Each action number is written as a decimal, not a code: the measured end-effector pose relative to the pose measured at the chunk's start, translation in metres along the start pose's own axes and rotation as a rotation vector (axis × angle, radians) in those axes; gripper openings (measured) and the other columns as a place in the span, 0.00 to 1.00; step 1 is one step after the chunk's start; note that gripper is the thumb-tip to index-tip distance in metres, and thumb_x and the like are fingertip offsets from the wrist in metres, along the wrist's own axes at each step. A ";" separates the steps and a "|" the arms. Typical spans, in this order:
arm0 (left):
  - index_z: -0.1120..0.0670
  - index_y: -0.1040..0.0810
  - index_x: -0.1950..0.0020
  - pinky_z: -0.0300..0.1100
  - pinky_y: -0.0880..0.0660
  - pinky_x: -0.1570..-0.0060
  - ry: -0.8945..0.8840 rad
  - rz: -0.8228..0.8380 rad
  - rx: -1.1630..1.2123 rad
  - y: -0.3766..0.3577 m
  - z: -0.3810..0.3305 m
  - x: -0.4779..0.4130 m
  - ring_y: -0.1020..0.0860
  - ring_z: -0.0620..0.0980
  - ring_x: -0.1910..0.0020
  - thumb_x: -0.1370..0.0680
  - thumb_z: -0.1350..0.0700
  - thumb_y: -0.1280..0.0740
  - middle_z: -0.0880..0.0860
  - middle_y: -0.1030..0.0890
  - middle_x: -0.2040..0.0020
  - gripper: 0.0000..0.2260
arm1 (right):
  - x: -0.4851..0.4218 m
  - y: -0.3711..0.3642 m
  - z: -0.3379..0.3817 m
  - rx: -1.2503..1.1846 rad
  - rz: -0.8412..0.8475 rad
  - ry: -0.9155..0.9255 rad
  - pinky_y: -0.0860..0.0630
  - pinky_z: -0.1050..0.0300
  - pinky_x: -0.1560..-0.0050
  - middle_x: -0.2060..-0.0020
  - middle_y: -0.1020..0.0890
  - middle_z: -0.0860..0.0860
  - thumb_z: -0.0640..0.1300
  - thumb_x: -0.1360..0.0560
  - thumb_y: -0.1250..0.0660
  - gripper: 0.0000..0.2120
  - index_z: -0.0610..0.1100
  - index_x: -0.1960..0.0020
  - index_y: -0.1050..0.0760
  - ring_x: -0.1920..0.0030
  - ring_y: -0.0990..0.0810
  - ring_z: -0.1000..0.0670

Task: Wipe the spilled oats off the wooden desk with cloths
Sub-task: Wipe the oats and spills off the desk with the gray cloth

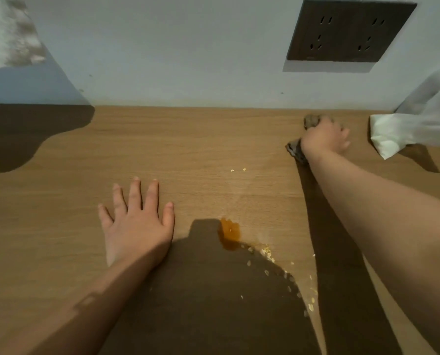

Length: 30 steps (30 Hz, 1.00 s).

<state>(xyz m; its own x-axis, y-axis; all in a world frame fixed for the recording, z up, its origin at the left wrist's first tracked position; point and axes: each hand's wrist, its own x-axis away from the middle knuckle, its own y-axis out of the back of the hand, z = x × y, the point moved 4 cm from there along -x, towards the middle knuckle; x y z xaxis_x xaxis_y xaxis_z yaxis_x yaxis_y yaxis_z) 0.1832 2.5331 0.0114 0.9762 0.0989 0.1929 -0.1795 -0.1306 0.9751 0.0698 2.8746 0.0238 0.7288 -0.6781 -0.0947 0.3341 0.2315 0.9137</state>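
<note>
My left hand [137, 226] lies flat on the wooden desk [188, 139] at 8 o'clock, fingers straight and spread, holding nothing. My right hand [323, 138], at 2 o'clock near the wall, curls its fingers round a crumpled brown cloth [294, 149]. The spilled oats [267, 252] lie scattered at 5 o'clock, beside an amber puddle [229, 234], well apart from the cloth.

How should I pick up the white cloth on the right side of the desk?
Pinch the white cloth at its near left corner, coming from the left: that corner sticks out bare, while clear plastic covers its right part. Your right hand holds the brown cloth.
</note>
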 end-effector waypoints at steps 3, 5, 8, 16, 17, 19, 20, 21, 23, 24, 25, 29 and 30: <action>0.43 0.61 0.24 0.57 0.59 0.27 0.009 0.018 -0.013 -0.001 0.000 -0.001 0.63 0.54 0.24 0.21 0.40 0.60 0.49 0.61 0.22 0.26 | 0.010 -0.018 0.048 -0.004 0.087 0.318 0.41 0.51 0.36 0.32 0.31 0.47 0.38 0.24 0.44 0.20 0.46 0.33 0.31 0.33 0.37 0.43; 0.43 0.61 0.24 0.57 0.59 0.27 0.016 0.023 -0.030 -0.002 -0.001 -0.002 0.63 0.54 0.24 0.21 0.40 0.60 0.49 0.61 0.22 0.26 | 0.046 -0.019 0.068 -0.018 0.194 0.613 0.42 0.50 0.33 0.31 0.32 0.50 0.38 0.24 0.43 0.22 0.48 0.31 0.32 0.32 0.37 0.45; 0.44 0.62 0.24 0.58 0.58 0.27 0.007 0.032 -0.033 -0.002 0.000 -0.002 0.63 0.55 0.24 0.21 0.40 0.61 0.50 0.61 0.22 0.26 | 0.115 -0.007 0.064 -0.041 0.419 0.947 0.46 0.52 0.30 0.31 0.32 0.56 0.40 0.23 0.41 0.21 0.53 0.32 0.32 0.31 0.38 0.51; 0.44 0.60 0.24 0.60 0.57 0.27 -0.010 0.023 -0.037 -0.003 0.001 -0.004 0.62 0.55 0.24 0.22 0.40 0.62 0.50 0.60 0.22 0.27 | 0.046 -0.003 0.080 -0.182 0.245 0.915 0.42 0.58 0.32 0.34 0.27 0.44 0.32 0.25 0.40 0.21 0.42 0.33 0.30 0.34 0.32 0.46; 0.44 0.60 0.23 0.60 0.57 0.27 -0.007 0.017 -0.037 -0.003 0.001 -0.003 0.62 0.55 0.24 0.22 0.40 0.62 0.50 0.59 0.22 0.27 | 0.031 -0.017 0.085 -0.123 0.256 0.800 0.42 0.53 0.31 0.32 0.30 0.46 0.34 0.24 0.42 0.22 0.45 0.30 0.33 0.31 0.35 0.46; 0.44 0.59 0.23 0.60 0.57 0.27 -0.006 0.010 -0.032 -0.003 0.001 -0.004 0.62 0.55 0.24 0.22 0.40 0.62 0.50 0.59 0.22 0.27 | 0.026 -0.033 0.090 -0.024 0.245 0.736 0.43 0.48 0.31 0.29 0.33 0.51 0.36 0.22 0.44 0.23 0.50 0.29 0.34 0.29 0.38 0.46; 0.44 0.59 0.23 0.60 0.58 0.27 -0.007 0.013 -0.032 -0.003 0.001 -0.004 0.62 0.55 0.24 0.22 0.40 0.62 0.50 0.59 0.22 0.27 | 0.035 -0.036 0.091 -0.007 0.263 0.768 0.44 0.47 0.31 0.29 0.34 0.52 0.37 0.23 0.44 0.23 0.51 0.30 0.34 0.29 0.39 0.46; 0.44 0.59 0.23 0.59 0.58 0.27 -0.006 0.019 -0.034 -0.003 0.001 -0.005 0.62 0.55 0.24 0.21 0.40 0.61 0.50 0.59 0.22 0.27 | 0.051 -0.034 0.089 -0.010 0.302 0.831 0.45 0.47 0.30 0.29 0.34 0.53 0.37 0.23 0.44 0.23 0.52 0.30 0.33 0.29 0.39 0.47; 0.44 0.59 0.23 0.59 0.58 0.27 -0.003 0.028 -0.033 -0.004 0.001 -0.005 0.62 0.55 0.24 0.21 0.40 0.61 0.50 0.60 0.22 0.26 | 0.095 -0.020 0.074 -0.031 0.411 0.959 0.48 0.48 0.29 0.30 0.33 0.56 0.38 0.22 0.43 0.22 0.54 0.31 0.33 0.29 0.39 0.49; 0.44 0.59 0.23 0.59 0.59 0.27 -0.001 0.031 -0.027 -0.003 0.001 -0.005 0.63 0.55 0.24 0.21 0.40 0.61 0.50 0.60 0.22 0.26 | 0.119 -0.010 0.061 -0.041 0.468 1.020 0.49 0.50 0.30 0.31 0.33 0.58 0.40 0.22 0.44 0.21 0.56 0.32 0.33 0.29 0.39 0.50; 0.44 0.59 0.23 0.59 0.59 0.27 -0.001 0.035 -0.022 -0.003 0.000 -0.005 0.63 0.55 0.24 0.20 0.40 0.60 0.49 0.60 0.22 0.26 | 0.146 0.001 0.046 -0.069 0.518 1.089 0.48 0.51 0.31 0.33 0.33 0.60 0.42 0.23 0.45 0.20 0.56 0.33 0.33 0.30 0.38 0.52; 0.45 0.60 0.23 0.60 0.58 0.28 -0.022 0.040 0.000 0.000 0.000 -0.002 0.63 0.55 0.24 0.19 0.41 0.60 0.50 0.60 0.22 0.26 | 0.194 0.029 0.014 -0.226 0.648 1.275 0.39 0.49 0.36 0.39 0.28 0.59 0.47 0.26 0.47 0.20 0.50 0.38 0.26 0.36 0.31 0.53; 0.45 0.60 0.23 0.61 0.58 0.28 -0.028 0.029 0.009 0.000 -0.001 -0.001 0.63 0.55 0.24 0.19 0.42 0.60 0.50 0.60 0.22 0.25 | 0.181 0.030 0.021 -0.245 0.605 1.245 0.36 0.48 0.36 0.40 0.26 0.56 0.45 0.26 0.46 0.19 0.48 0.38 0.25 0.37 0.29 0.51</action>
<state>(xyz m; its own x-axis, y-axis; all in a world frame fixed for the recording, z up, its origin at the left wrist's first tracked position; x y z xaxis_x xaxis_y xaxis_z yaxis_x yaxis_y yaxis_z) 0.1817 2.5335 0.0109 0.9737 0.0667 0.2180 -0.2070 -0.1414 0.9681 0.1993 2.7442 0.0419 0.7964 0.5931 -0.1179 -0.2173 0.4627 0.8595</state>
